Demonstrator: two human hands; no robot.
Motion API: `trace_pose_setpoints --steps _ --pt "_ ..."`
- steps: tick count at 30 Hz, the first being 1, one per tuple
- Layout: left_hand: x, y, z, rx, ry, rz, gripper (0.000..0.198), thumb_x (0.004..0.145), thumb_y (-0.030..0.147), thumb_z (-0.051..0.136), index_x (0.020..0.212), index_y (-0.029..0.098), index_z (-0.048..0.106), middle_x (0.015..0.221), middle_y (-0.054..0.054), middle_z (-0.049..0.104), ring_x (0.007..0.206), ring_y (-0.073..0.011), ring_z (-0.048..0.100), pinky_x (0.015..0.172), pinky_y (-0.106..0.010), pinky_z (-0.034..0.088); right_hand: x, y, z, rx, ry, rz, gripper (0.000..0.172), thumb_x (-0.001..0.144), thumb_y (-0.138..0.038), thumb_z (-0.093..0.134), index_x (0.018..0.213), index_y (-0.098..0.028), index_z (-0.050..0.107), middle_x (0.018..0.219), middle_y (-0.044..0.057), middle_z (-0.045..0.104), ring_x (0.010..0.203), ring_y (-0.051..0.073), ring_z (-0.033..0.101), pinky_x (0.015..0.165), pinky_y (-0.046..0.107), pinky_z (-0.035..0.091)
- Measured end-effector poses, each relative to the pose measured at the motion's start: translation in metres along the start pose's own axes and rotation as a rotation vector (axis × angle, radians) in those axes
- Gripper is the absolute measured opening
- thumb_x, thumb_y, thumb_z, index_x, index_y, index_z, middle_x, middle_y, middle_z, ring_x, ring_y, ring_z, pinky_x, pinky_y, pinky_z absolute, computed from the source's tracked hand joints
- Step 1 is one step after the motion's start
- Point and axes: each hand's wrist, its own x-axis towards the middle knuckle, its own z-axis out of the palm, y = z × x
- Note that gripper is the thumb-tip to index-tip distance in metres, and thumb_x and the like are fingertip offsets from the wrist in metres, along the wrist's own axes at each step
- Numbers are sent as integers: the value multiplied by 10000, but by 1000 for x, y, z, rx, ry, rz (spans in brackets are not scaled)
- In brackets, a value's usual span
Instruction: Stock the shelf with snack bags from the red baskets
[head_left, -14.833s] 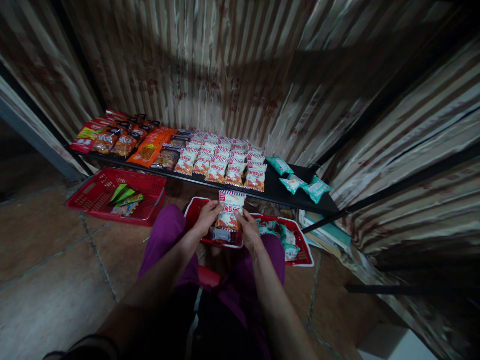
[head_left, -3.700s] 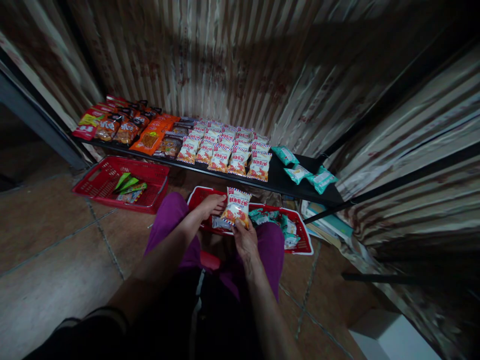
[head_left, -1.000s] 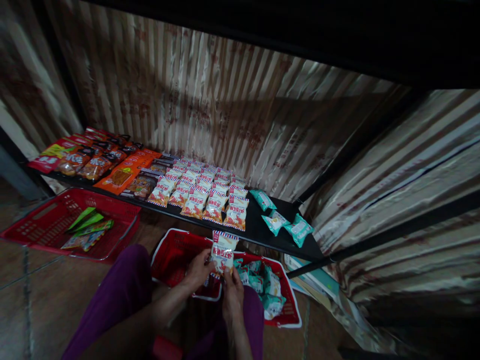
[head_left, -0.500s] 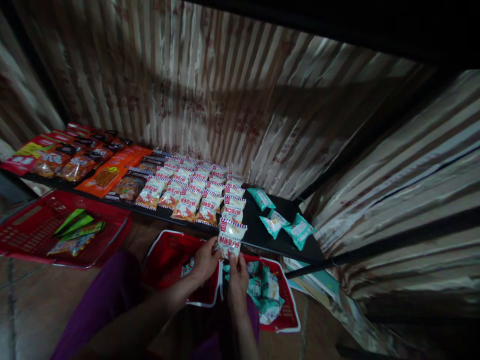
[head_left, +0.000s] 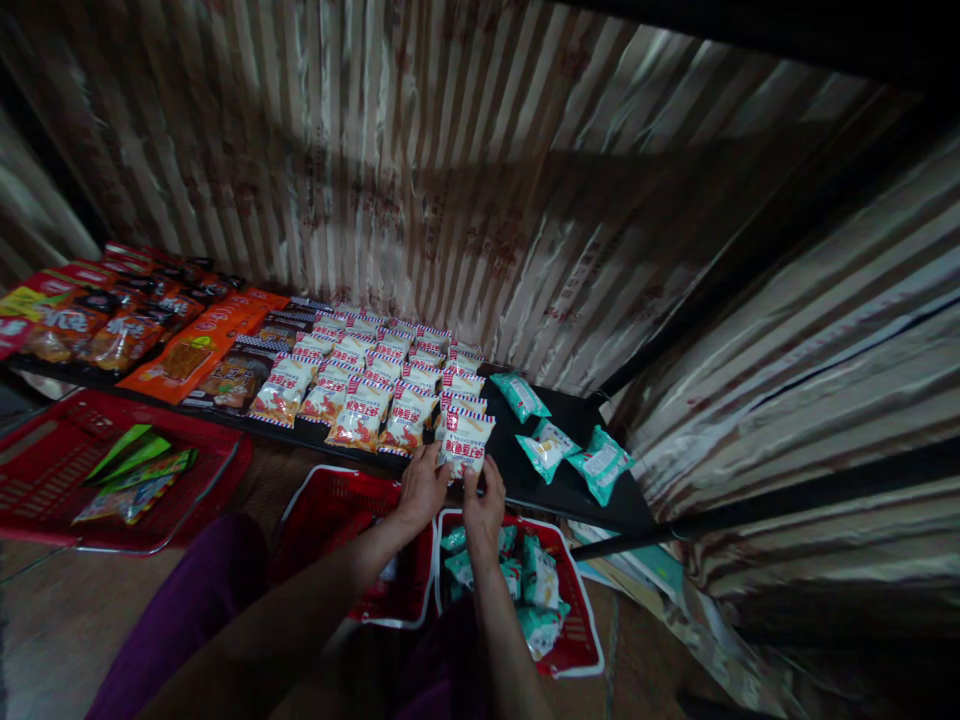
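Two hands grasp the white packet (head_left: 466, 440) at the edge of the black shelf (head_left: 517, 460)

Dim room here, the shelf running low along striped sheeting (head_left: 405, 180), tiled floor (head_left: 626, 645) beneath! From the white packet: teal packets (head_left: 547, 450) at three, an orange bag (head_left: 196, 350) at nine, a red basket (head_left: 575, 600) at five. And the grip? Closed on the white packet's bottom edge, left hand (head_left: 422, 487) at eight, right hand (head_left: 484, 503) at five, matching packets (head_left: 409, 415) crowding behind from ten to twelve.

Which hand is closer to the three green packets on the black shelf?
Right. The right hand is at the lower right of the white packet, left of the green packets. The left hand is at its lower left, farther away.
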Motion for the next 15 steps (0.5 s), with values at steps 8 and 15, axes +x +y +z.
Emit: trace_pose_setpoints --steps 8,15 --pt "5 -1 1 50 -17 -8 367 844 222 479 1198 132 516 1193 -125 545 1130 -219 527 978 -341 422 6 -2 5 14 -47 95 667 775 -583 484 1247 -114 531 1335 178 498 1246 280 431 1040 423 322" --pt "9 -2 4 66 9 21 348 828 185 490 1173 148 516 1214 -113 545 1147 -214 517 1004 -348 408 24 -11 6 48 -86 189 767 751 -606 507 1348 -130 436 1324 170 521 1215 290 477 1010 419 352"
